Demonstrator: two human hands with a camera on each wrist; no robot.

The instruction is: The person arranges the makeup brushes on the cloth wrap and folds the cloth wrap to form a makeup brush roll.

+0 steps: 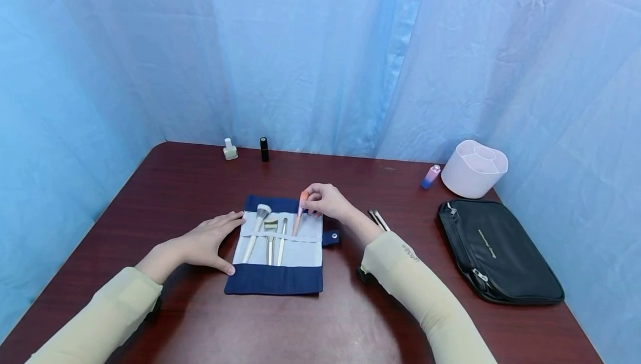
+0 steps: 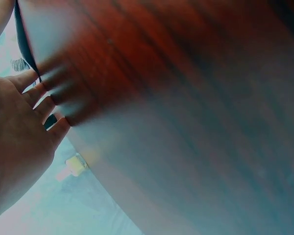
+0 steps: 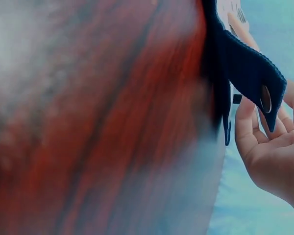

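Note:
A navy makeup brush roll [image 1: 295, 279] lies unfolded on the table, its pale lining showing. Under its elastic band are a fluffy white brush [image 1: 261, 212], a flat-headed brush [image 1: 270, 244] and a slim brush [image 1: 282, 244]. My right hand [image 1: 326, 200] pinches a pink makeup brush [image 1: 297, 222] near its orange top; the lower end of its handle reaches the band. My left hand [image 1: 210, 240] rests along the roll's left edge, fingers spread, thumb at the lower corner. In the right wrist view the navy snap tab [image 3: 252, 73] stands in front of the right hand.
Two more brushes [image 1: 379, 220] lie right of the roll, partly behind the right forearm. A black zipped bag [image 1: 501, 252], a white divided holder [image 1: 468, 175] and a pink-blue tube [image 1: 430, 177] are at the right. A nail polish bottle [image 1: 230, 151] and black lipstick [image 1: 264, 150] stand at the back.

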